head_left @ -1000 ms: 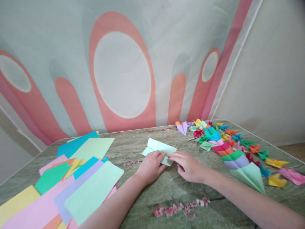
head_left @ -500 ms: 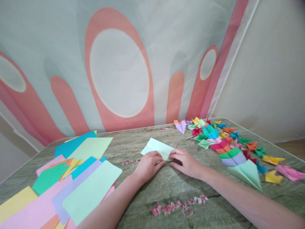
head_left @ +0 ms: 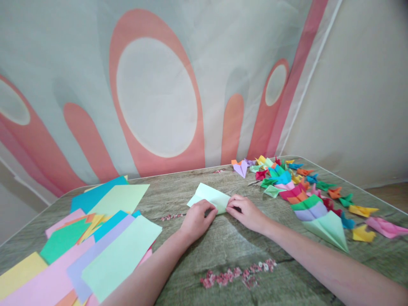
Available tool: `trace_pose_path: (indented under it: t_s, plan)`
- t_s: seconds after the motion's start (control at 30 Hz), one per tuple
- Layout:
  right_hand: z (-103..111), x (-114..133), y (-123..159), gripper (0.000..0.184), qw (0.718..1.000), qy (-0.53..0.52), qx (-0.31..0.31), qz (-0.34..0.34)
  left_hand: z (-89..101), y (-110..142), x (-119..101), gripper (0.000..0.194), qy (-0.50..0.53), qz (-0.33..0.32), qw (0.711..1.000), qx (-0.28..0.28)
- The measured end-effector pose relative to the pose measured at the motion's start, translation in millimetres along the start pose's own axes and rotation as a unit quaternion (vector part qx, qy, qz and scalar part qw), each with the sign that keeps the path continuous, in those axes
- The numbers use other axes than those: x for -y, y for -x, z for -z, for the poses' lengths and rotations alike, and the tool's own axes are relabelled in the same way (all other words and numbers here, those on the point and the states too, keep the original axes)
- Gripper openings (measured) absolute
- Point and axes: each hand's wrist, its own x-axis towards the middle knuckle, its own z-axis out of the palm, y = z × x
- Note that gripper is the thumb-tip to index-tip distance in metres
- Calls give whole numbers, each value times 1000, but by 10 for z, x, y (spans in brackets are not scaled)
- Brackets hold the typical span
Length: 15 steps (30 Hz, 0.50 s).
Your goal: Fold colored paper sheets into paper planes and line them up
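Observation:
A pale green sheet of paper (head_left: 207,194), with a crease showing across its left part, lies on the table in front of me. My left hand (head_left: 198,219) rests on its near left edge, with thumb and fingers closed on the paper. At the near right corner, my right hand (head_left: 244,212) pinches the sheet between thumb and fingertips. The fingers cover part of the near edge, so how it is folded there is hidden.
Loose coloured paper sheets (head_left: 123,255) lie in an overlapping pile on the left. Folded paper planes (head_left: 330,229) and several small folded paper figures (head_left: 363,211) spread over the right side. A printed cloth (head_left: 156,97) hangs behind the wood-patterned table (head_left: 204,250).
My right fingers have drawn together into a tighter pinch at the paper's right corner. The left thumb has shifted slightly away from the right hand. The view has moved a little.

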Motion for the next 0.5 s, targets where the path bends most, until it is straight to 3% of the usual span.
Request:
trace_pose_path:
  t_s: [0.17, 0.37, 0.5]
  plan:
    - [-19, -1, -25, 17, 1000, 7, -9, -24, 9, 19, -41, 29, -38, -13, 999, -15]
    - [-39, -32, -30, 14, 999, 31, -10, -25, 23, 84, -210, 27, -184, -59, 980, 53]
    - [-43, -36, -39, 14, 999, 45, -10, -23, -54, 144, -314, 32, -215, -52, 973, 64]
